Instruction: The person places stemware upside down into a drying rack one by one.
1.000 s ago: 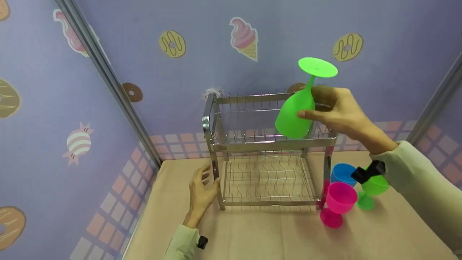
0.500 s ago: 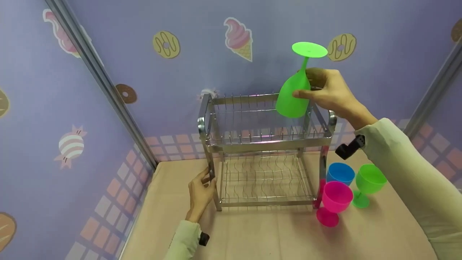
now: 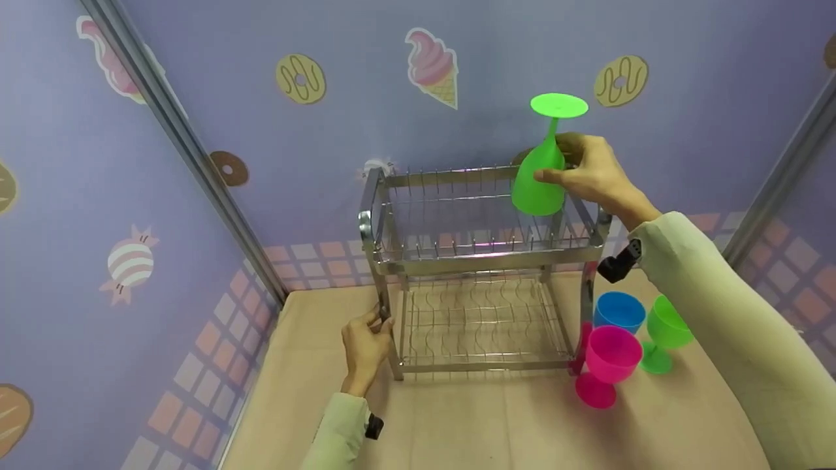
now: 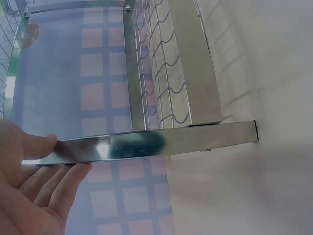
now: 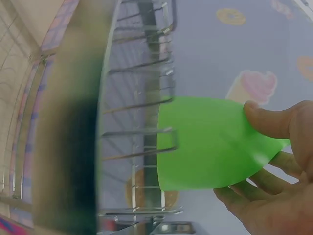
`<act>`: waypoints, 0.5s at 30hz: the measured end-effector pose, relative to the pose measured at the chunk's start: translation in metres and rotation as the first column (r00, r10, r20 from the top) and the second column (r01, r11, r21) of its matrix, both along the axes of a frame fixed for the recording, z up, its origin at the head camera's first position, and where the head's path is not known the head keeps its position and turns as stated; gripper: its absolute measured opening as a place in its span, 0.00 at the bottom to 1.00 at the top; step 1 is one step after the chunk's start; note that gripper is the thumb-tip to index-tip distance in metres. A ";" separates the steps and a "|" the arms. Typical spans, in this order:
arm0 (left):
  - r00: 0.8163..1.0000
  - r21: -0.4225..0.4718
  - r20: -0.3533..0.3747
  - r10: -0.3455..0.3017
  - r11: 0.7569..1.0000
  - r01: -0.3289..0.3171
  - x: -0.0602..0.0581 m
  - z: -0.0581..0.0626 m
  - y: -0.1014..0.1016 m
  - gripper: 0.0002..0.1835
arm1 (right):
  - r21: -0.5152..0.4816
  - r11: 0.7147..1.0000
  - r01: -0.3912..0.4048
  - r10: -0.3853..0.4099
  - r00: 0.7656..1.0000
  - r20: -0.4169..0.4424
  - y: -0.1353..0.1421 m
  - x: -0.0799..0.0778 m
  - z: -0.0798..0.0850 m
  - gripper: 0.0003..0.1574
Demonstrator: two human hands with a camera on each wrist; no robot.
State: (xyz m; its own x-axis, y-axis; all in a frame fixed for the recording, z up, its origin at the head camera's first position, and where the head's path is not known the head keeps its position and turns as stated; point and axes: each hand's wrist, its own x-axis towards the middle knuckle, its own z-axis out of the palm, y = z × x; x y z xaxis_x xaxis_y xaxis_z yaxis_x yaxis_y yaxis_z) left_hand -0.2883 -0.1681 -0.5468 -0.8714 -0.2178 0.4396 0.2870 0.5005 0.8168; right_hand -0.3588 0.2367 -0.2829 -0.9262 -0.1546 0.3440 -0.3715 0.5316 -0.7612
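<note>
A two-tier metal dish rack [image 3: 490,263] stands against the back wall. My left hand [image 3: 364,349] grips its front left leg; in the left wrist view the thumb and fingers [image 4: 73,183] pinch the leg from both sides. With my right hand [image 3: 597,171] I hold a green plastic goblet [image 3: 539,183] by its bowl, turned upside down, foot uppermost. It hangs over the right part of the upper tier. In the right wrist view the goblet's rim lies right at the rack's wire prongs [image 5: 168,139].
Right of the rack, a pink goblet [image 3: 614,356], a blue cup [image 3: 619,311] and another green goblet [image 3: 667,323] stand upright on the cloth-covered table [image 3: 457,418]. Patterned panels [image 3: 196,261] enclose the back and sides.
My left hand has closed on the rack's leg. My right hand rose with the green goblet and shifted left, then lowered slightly toward the upper tier; the goblet now hangs straighter.
</note>
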 end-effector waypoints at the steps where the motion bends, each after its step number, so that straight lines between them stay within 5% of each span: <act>1: 1.000 -0.003 -0.004 0.000 1.000 0.000 0.000 0.000 0.000 0.19 | 0.000 1.000 0.001 -0.001 1.000 0.002 0.001 -0.002 -0.003 0.40; 15: 1.000 -0.019 0.025 0.006 1.000 -0.006 0.001 0.002 0.001 0.18 | 0.076 0.996 0.042 -0.047 0.997 0.059 -0.001 -0.012 -0.026 0.37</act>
